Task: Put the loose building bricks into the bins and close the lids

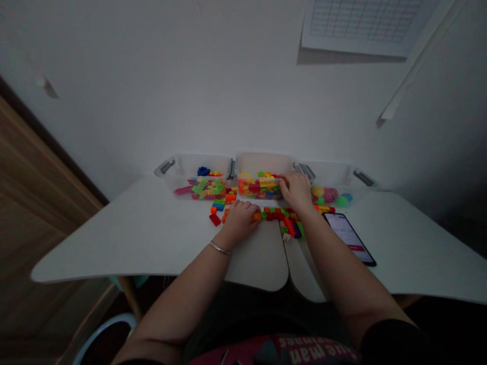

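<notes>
My left hand (240, 221) lies over a row of toy building bricks, its fingers curled round them; an orange brick (256, 216) shows beside the thumb. Bent over the right end of the middle clear box (266, 161), my right hand (297, 189) has its fingertips at the bricks inside, and what they hold is hidden. Yellow, red, orange and blue bricks (262, 186) fill that box. From my left hand the row of red and orange bricks (277, 214) runs right, under my right wrist. Loose red bricks (214, 219) and a white brick (286, 236) lie nearby.
A left clear box (182, 165) holds more bricks; a right clear box (331, 170) contains coloured balls. The phone (350, 238) lies right of my right forearm. A seam divides the white table (262, 263) at its front. The wall stands directly behind the boxes.
</notes>
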`<state>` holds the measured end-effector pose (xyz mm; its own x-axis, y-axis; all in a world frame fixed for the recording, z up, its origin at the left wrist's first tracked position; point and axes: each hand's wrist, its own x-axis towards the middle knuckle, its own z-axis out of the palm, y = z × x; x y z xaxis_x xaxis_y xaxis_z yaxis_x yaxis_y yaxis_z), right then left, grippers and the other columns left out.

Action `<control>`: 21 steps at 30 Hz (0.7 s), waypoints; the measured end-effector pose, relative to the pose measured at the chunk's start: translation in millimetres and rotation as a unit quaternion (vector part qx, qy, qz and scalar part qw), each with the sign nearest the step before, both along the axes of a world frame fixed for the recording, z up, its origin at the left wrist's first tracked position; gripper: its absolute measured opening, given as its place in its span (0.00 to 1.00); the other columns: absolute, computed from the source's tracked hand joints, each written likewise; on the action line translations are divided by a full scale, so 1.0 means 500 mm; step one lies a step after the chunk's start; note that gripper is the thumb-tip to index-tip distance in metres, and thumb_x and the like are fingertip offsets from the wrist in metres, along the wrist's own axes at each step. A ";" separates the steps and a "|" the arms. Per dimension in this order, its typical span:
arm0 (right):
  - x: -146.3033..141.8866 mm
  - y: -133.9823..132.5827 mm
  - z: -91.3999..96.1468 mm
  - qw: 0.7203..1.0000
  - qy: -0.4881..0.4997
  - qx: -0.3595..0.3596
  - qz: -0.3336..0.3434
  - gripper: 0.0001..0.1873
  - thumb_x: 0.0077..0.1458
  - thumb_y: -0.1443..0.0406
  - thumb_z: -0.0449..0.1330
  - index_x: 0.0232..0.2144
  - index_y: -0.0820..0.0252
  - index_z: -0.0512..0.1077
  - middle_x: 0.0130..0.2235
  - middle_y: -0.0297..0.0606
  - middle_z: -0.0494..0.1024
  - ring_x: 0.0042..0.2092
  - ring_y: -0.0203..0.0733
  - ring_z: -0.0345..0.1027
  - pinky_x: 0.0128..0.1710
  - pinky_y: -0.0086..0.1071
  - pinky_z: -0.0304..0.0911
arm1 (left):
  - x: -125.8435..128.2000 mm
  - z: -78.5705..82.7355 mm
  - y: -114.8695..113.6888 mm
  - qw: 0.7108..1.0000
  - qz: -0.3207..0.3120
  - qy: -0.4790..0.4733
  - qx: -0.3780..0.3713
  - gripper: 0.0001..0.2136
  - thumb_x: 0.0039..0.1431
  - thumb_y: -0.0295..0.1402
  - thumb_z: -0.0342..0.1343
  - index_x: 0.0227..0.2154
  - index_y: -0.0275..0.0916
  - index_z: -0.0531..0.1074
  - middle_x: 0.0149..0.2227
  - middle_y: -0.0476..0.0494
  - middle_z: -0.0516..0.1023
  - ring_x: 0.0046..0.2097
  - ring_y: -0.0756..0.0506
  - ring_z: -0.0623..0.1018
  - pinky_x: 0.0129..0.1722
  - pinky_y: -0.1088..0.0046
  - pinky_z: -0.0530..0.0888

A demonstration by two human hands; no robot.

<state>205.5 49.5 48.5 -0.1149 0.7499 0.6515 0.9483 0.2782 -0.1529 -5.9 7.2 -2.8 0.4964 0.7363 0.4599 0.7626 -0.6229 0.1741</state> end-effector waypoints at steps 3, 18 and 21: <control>0.003 0.000 -0.004 1.000 -0.020 0.003 0.005 0.19 0.63 0.59 0.48 0.46 0.61 0.74 0.45 0.46 0.79 0.50 0.53 0.67 0.55 0.46 0.53 | 0.000 0.000 -0.001 1.000 -0.002 0.001 -0.009 0.10 0.54 0.34 0.59 0.39 0.41 0.72 0.40 0.44 0.76 0.45 0.41 0.73 0.52 0.59 0.65; 0.005 -0.012 0.009 0.998 0.002 -0.018 0.062 0.22 0.55 0.59 0.57 0.51 0.62 0.69 0.52 0.51 0.73 0.56 0.59 0.62 0.60 0.59 0.46 | 0.004 0.008 -0.001 0.994 -0.026 -0.090 -0.048 0.21 0.55 0.32 0.58 0.52 0.39 0.66 0.48 0.41 0.75 0.50 0.41 0.73 0.51 0.61 0.69; -0.014 -0.039 0.012 0.995 0.038 0.009 0.089 0.24 0.55 0.60 0.57 0.53 0.61 0.67 0.57 0.51 0.69 0.60 0.58 0.57 0.61 0.57 0.48 | 0.006 0.010 0.000 0.991 -0.032 -0.121 -0.050 0.23 0.55 0.31 0.59 0.54 0.40 0.64 0.46 0.42 0.75 0.48 0.42 0.74 0.49 0.62 0.71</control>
